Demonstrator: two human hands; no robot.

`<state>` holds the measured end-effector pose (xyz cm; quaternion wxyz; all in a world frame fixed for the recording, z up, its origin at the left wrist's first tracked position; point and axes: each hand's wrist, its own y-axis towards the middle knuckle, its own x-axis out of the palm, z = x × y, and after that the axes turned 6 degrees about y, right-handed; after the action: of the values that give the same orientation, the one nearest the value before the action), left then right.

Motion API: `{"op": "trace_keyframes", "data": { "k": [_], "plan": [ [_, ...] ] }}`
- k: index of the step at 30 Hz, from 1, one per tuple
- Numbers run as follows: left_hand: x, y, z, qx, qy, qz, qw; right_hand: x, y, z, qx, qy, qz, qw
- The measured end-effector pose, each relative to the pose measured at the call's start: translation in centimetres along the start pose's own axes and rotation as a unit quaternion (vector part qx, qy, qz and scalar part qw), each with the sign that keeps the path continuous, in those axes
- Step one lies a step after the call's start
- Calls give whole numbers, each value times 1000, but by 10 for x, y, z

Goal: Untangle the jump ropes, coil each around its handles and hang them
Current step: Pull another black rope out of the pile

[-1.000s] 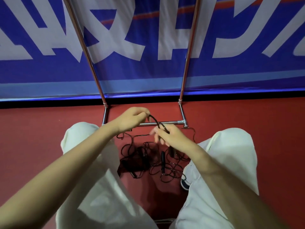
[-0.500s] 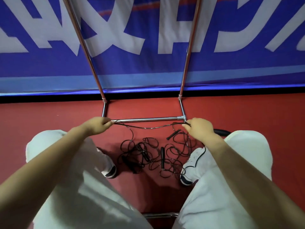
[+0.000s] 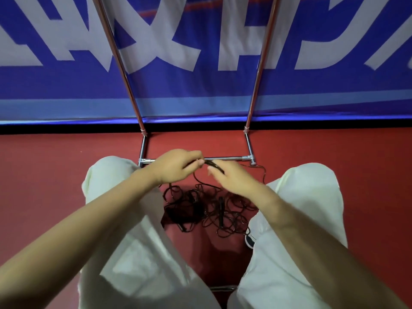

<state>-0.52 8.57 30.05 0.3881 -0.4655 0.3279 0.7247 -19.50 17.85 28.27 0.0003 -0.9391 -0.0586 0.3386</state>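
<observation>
Both hands meet at 12 o'clock above the pile: left hand (image 3: 176, 167) pinches thin cord, right hand (image 3: 234, 178) holds a black handle (image 3: 214, 167). The ropes (image 3: 207, 207) lie tangled on the floor between the knees. They look light, floppy and snaggy, so I'd grab handles and feed cord through slowly.

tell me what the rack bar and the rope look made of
Rack bar: likely metal tubing with a polished chrome finish; it is silvery with bright highlights. Rope: thin and black, lying in loose springy loops with a slight sheen, so probably plastic or rubber-coated cord; the blur leaves it open.
</observation>
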Motion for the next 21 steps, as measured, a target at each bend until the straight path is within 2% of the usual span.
{"op": "trace_keyframes", "data": {
  "k": [2, 5, 8, 11, 13, 17, 19, 21],
  "plan": [
    [-4, -8, -17, -54, 33, -65, 996, -19, 0, 11, 6, -95, 21, 995],
    [-1, -23, -53, -140, 75, -143, 977, -47, 0, 38, 69, -38, 101, 992],
    [-1, -40, -91, -238, 82, -159, 955, -69, -5, 63, 141, -24, 178, 974],
    [2, -56, -118, -289, 115, -162, 937, -77, -15, 84, 186, -86, 200, 958],
    [8, -56, -113, -272, 139, -131, 943, -71, -18, 87, 188, -141, 189, 953],
    [2, -26, -67, -138, 111, 15, 984, -52, -16, 61, 120, -141, 158, 970],
    [-1, -7, -36, -76, 84, 37, 993, -42, -12, 43, 55, -132, 147, 979],
    [1, 6, -8, -34, 66, 50, 996, -29, -7, 27, 2, -77, 114, 991]
  ]
}}
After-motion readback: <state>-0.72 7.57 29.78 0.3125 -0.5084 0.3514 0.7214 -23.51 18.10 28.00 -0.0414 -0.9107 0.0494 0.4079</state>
